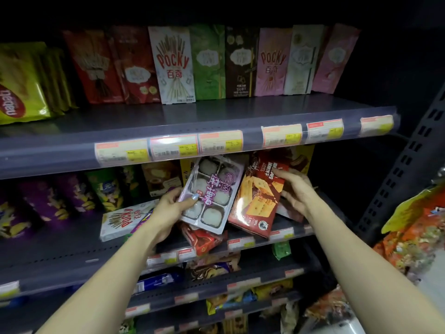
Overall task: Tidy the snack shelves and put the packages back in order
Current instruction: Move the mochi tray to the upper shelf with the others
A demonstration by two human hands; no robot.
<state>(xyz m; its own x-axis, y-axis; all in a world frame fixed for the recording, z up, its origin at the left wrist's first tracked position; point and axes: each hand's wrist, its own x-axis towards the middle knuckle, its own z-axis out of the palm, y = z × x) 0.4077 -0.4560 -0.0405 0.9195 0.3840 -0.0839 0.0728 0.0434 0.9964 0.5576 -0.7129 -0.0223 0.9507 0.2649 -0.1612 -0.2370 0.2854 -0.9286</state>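
Left hand [172,208] pinches the mochi tray [212,192], clear glossy plastic with six round white cakes, tilted before the middle shelf [284,235]. Right hand [295,192] grips the red cracker box [258,198], flat cardboard, leaning beside it, lower edge on that shelf.

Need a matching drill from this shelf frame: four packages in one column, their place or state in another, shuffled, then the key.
1. mochi tray
2. red cracker box
3. white Pocky box
4. pink Pocky box

A. standing upright on the top shelf
B. held in the left hand
C. lying flat on the middle shelf
D. held in the right hand

Pairs: 1-B, 2-D, 3-C, 4-A
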